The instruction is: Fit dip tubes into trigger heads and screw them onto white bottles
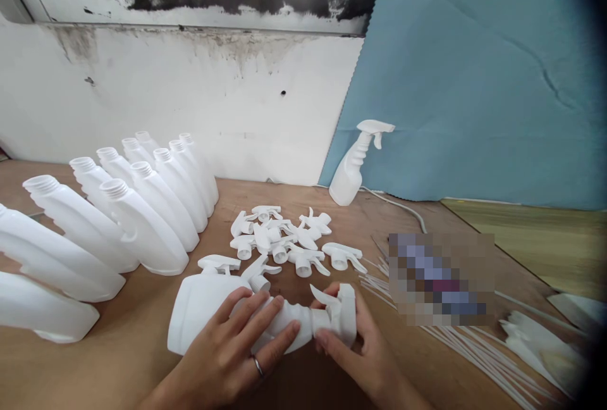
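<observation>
Clearly, the table [130,356] carries it all: open bottles [154,229] stand on the left, and one bottle [203,302] lies on its side just before the person. The left hand [232,353] curls over its body, fingers slightly parted; the right hand [367,347] is bent closely around the spray head [348,315] at its neck. Probably a firm pin on the body and a head kept square to the neck would spare the thread. The bottle's long axis runs nearly crosswise, base left, neck right, the trigger [324,297] jutting out on the far side.
</observation>
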Action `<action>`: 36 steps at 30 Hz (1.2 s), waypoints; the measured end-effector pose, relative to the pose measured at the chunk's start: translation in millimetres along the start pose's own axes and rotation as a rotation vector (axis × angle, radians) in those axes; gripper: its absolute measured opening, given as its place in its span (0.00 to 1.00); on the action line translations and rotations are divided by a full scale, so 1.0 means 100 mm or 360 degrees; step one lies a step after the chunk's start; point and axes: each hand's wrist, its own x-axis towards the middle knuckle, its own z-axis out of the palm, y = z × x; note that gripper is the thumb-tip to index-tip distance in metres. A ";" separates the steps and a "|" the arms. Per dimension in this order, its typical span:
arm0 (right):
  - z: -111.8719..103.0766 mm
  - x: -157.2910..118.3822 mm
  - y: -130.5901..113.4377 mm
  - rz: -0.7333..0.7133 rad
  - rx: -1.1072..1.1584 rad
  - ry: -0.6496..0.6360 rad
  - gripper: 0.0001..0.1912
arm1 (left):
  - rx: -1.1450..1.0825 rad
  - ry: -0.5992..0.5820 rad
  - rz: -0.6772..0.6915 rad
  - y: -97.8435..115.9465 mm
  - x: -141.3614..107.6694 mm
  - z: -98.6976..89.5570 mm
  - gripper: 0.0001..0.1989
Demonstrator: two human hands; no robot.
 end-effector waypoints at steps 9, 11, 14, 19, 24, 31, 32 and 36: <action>0.01 -0.01 -0.01 0.0074 -0.0054 0.0025 0.27 | 0.0020 -0.0010 0.0012 -0.01 0.00 -0.01 0.25; 0.02 0.00 0.00 0.0042 -0.0040 0.0050 0.26 | 0.0023 -0.0022 0.0010 -0.01 -0.01 0.00 0.25; 0.02 0.01 0.01 0.0033 0.0053 0.0085 0.31 | 0.0019 -0.0011 0.0007 -0.01 0.00 0.01 0.24; -0.06 0.03 0.00 0.0155 -0.0075 0.0122 0.30 | -0.0010 0.0021 -0.0019 0.02 0.02 -0.03 0.22; -0.03 0.02 -0.06 0.0251 0.0032 0.0113 0.30 | -0.0022 -0.0026 0.0015 0.03 0.01 -0.04 0.22; -0.04 0.02 -0.11 0.0115 0.0334 0.0135 0.29 | -0.0131 0.0053 -0.0010 -0.01 0.10 -0.11 0.22; -0.08 0.04 -0.12 0.0128 0.0417 0.0123 0.30 | -0.0164 0.0057 -0.0032 -0.03 0.11 -0.15 0.23; -0.24 0.10 -0.15 0.0286 0.0721 0.0128 0.31 | -0.0185 0.0147 -0.0290 -0.15 0.12 -0.25 0.25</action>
